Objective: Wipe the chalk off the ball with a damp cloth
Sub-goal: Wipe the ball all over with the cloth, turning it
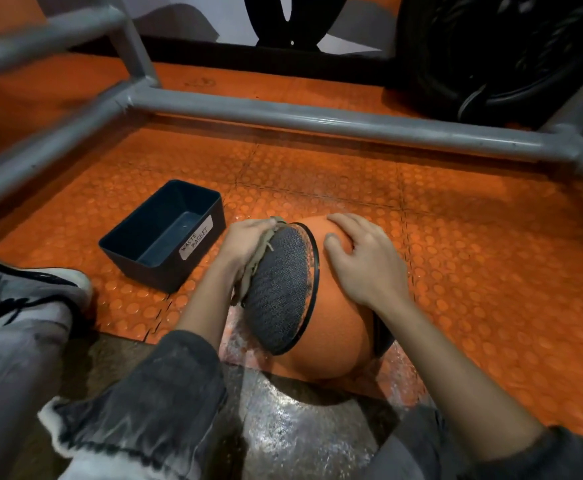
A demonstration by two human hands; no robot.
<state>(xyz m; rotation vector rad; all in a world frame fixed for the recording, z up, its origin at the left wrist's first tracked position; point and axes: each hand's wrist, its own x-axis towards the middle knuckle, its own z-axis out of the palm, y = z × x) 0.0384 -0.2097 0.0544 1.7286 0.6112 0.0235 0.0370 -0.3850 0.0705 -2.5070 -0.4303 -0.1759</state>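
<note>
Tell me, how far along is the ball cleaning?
Midway, it seems. Done: most of the dark panel looks free of chalk. In hand: the left hand holds the cloth against the panel's left edge while the right hand steadies the ball. Left: a pale chalky haze along the panel's right rim.

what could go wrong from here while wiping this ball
1. The ball is steadied only by the right hand resting on top. A hard push from the left hand and its cloth might roll it away.
2. The floor beneath looks wet and shiny, so the ball may slip.
3. Pale chalk on the right rim of the dark panel lies away from the cloth and might get missed.
</note>
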